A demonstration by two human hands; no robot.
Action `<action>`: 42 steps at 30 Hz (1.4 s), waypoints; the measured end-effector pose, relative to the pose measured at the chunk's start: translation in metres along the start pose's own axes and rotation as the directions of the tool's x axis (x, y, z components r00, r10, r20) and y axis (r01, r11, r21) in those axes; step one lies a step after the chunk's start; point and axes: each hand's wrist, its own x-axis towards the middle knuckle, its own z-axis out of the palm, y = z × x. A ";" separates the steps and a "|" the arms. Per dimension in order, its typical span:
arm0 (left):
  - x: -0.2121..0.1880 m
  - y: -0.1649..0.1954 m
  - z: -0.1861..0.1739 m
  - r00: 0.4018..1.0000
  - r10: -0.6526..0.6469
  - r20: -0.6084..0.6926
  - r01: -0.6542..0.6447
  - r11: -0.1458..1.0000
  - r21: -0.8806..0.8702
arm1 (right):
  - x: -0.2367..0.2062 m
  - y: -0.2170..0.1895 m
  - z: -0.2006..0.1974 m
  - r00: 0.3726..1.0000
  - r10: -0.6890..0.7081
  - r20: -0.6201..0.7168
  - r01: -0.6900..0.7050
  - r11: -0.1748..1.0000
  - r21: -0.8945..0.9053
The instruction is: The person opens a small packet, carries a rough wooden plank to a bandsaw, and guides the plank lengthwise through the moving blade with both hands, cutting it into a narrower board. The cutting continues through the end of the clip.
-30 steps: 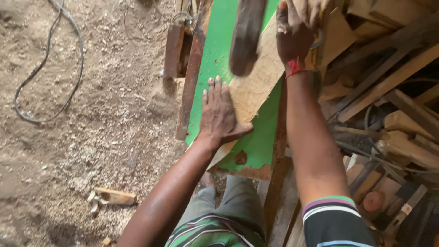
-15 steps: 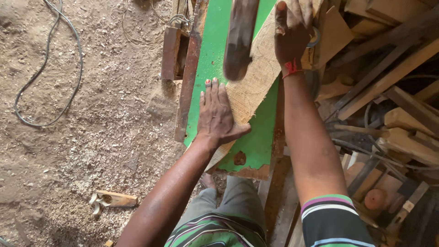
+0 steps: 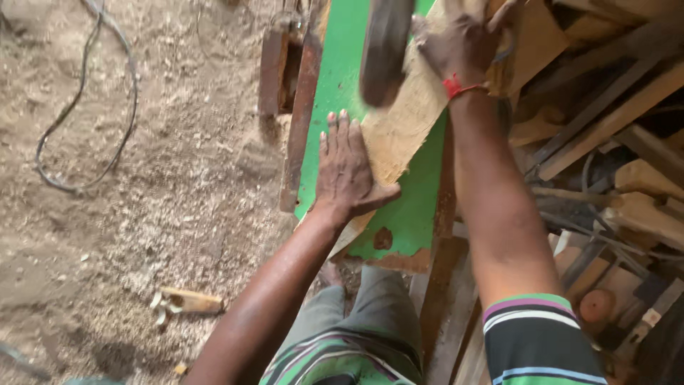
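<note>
A wooden board (image 3: 406, 128) lies slantwise on the machine table (image 3: 413, 214). The left hand (image 3: 349, 171) rests flat on its near end, the right hand (image 3: 459, 46) on its far end. A cable (image 3: 85, 107) lies on the sawdust-strewn ground (image 3: 178, 199) to the left; stacked timber (image 3: 613, 114) lies right.
</note>
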 end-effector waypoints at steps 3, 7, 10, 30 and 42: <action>0.002 -0.001 0.001 1.000 0.005 0.015 -0.005 0.999 0.032 | -0.001 -0.004 -0.003 1.000 -0.005 0.009 0.005 1.000 0.006; 0.004 -0.004 0.005 1.000 -0.007 0.025 0.006 0.999 0.039 | 0.001 -0.005 -0.006 1.000 -0.006 0.014 0.006 1.000 0.011; 0.003 -0.006 0.008 1.000 0.015 0.012 -0.015 0.999 0.038 | 0.000 -0.004 -0.004 1.000 -0.008 0.022 0.008 1.000 0.010; -0.002 0.015 -0.006 0.994 -0.079 0.072 0.077 0.997 0.032 | -0.007 -0.017 -0.007 0.994 0.059 0.090 -0.069 0.992 0.104; -0.002 0.021 -0.014 0.993 -0.099 0.067 0.100 0.995 -0.001 | -0.004 -0.017 -0.005 0.990 0.071 0.121 -0.079 0.995 0.064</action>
